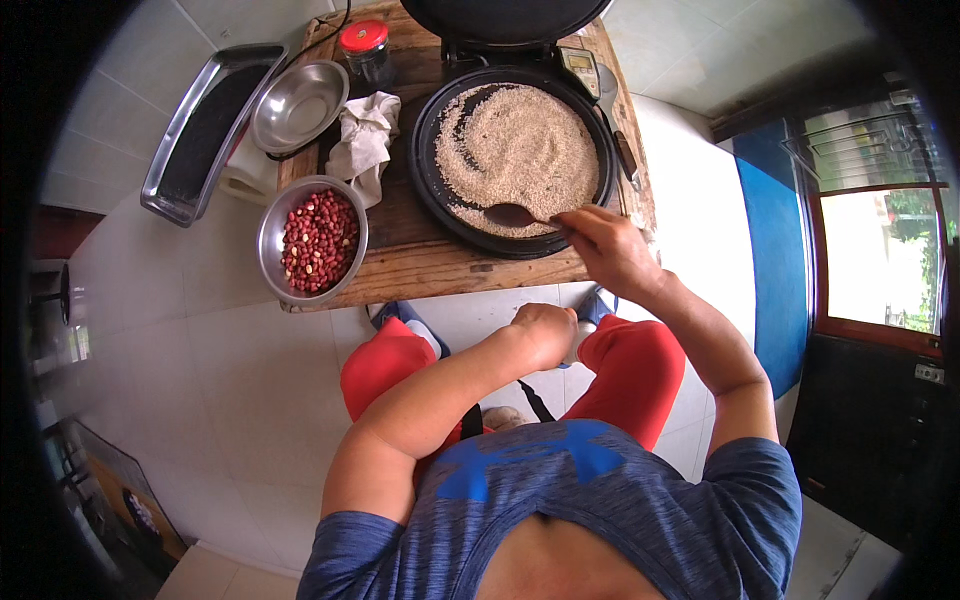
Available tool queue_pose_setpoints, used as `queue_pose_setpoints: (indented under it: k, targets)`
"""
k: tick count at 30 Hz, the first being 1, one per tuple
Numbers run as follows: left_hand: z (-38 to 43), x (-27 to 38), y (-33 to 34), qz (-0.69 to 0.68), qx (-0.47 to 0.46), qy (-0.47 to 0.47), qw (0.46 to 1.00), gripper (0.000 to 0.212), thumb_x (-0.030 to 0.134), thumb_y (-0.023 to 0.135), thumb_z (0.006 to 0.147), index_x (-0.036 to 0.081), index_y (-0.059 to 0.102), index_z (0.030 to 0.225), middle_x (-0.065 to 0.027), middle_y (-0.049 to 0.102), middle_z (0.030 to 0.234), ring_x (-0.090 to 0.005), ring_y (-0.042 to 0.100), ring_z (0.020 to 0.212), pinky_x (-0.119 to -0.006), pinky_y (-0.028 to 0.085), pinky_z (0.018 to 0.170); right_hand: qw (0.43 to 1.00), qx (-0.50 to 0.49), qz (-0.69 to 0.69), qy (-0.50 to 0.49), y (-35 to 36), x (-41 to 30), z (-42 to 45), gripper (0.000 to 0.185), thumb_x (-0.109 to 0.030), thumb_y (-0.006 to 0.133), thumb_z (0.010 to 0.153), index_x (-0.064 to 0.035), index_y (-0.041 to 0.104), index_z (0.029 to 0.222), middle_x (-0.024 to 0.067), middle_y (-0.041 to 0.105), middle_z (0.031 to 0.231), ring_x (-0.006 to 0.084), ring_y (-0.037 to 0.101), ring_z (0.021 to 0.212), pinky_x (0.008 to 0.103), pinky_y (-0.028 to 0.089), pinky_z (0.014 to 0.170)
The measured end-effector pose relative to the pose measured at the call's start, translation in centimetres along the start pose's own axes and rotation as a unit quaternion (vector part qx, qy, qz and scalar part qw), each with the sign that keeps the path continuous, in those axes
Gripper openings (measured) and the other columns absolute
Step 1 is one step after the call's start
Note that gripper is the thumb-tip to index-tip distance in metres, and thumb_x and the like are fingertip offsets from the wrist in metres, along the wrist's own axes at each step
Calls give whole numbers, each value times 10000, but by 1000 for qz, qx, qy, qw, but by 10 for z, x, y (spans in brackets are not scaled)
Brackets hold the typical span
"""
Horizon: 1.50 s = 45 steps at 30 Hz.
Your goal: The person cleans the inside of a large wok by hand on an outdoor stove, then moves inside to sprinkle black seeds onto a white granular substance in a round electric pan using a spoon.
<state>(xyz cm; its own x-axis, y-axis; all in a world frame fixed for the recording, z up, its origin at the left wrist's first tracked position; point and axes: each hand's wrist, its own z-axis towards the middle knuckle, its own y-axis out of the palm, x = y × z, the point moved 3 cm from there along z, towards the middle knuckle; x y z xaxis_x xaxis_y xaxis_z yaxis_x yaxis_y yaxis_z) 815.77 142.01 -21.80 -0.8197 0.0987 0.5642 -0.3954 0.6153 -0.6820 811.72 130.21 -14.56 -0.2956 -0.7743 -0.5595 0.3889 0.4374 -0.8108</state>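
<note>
My right hand [611, 244] grips the handle of a dark spoon [510, 215], whose bowl rests among pale grains or seeds [525, 142] near the front rim of a round black electric pan [424, 187]. The grains lie spread over the pan, with dark bare streaks at the left. My left hand [546, 334] hangs below the table's front edge, over my lap, its fingers curled; whether anything is inside them is hidden. At the table's front left corner stands a steel bowl [268, 255] of red-skinned peanuts [319, 240].
A crumpled cloth [366, 139], an empty steel bowl [300, 105] and a red-lidded jar [365, 52] occupy the wooden table's [450, 274] left side. The pan's raised lid [502, 19] stands behind it. A metal spatula [624, 146] lies at the right. A long metal tray [206, 135] is at far left.
</note>
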Motion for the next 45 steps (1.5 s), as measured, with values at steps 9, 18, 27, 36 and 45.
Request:
queue_pose_setpoints:
  k: [9,18,27,36,45]
  targets:
    - [-1,-4,-2,-1,-9,3,1000,274,158,539,822,-43,506,1006,-193,641,785,-323,642,777,-403,502,673,996,25,-77,48,8,27,53,180,-58,550,816,-48,621,981,141,616,858,316,610,765,378,495,661]
    - [-3,-2,-6,-5,14,6,1000,304,229,510,859,-45,515,990,-198,643,797,-328,641,772,-414,504,673,964,151,-212,49,-8,66,104,172,-103,537,839,-85,610,993,131,605,866,321,606,762,396,493,631]
    - [-6,0,-8,-15,26,16,999,290,207,522,845,-51,524,976,-200,643,785,-323,643,775,-416,502,678,976,76,-189,-84,2,20,36,235,-9,532,814,-73,607,1027,84,544,780,253,572,655,337,481,519]
    - [-1,4,-3,10,-2,12,1000,311,186,530,828,-57,510,1021,-190,645,777,-325,645,766,-405,501,687,998,13,-56,24,-11,22,-4,209,-15,555,809,-50,612,1008,122,577,826,303,594,728,366,485,628]
    - [-5,2,-11,22,-14,6,1000,297,203,524,837,-50,512,992,-196,641,782,-314,642,787,-404,502,679,969,130,-211,14,-16,72,91,262,-7,524,780,-100,615,1008,90,576,863,266,599,738,353,493,560]
